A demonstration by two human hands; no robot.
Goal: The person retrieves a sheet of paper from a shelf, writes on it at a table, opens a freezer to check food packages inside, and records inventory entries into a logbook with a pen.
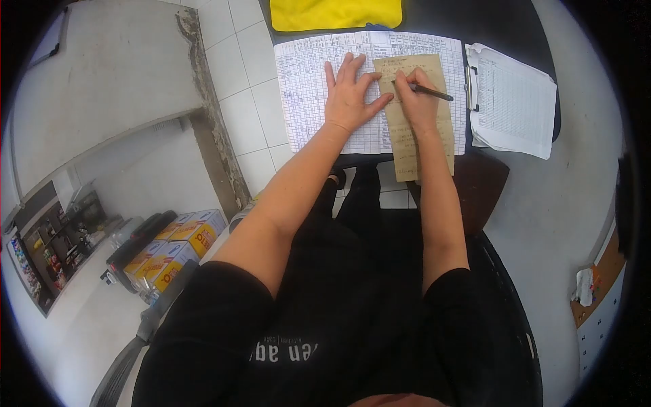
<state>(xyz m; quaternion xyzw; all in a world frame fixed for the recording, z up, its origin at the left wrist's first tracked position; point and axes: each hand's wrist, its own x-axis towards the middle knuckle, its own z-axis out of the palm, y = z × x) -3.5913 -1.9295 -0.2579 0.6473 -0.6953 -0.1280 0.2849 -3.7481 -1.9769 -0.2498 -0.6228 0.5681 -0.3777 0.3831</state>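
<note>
An open ledger book (305,102) with gridded, handwritten pages lies on the dark table. Across its right page rests a long strip of brown paper (405,152) with handwriting on it, its lower end hanging past the table edge. My right hand (419,102) is closed around a dark pen (441,94), the tip pointing at the upper part of the brown paper. My left hand (351,95) lies flat with fingers spread on the left page, its thumb and forefinger reaching the brown paper's left edge.
Right of the ledger lies a clipboard with printed sheets (512,102). A yellow cloth or folder (336,13) is at the table's far side. Yellow-and-white boxes (173,258) stand at lower left. A brown chair or stool (485,186) sits below the table edge.
</note>
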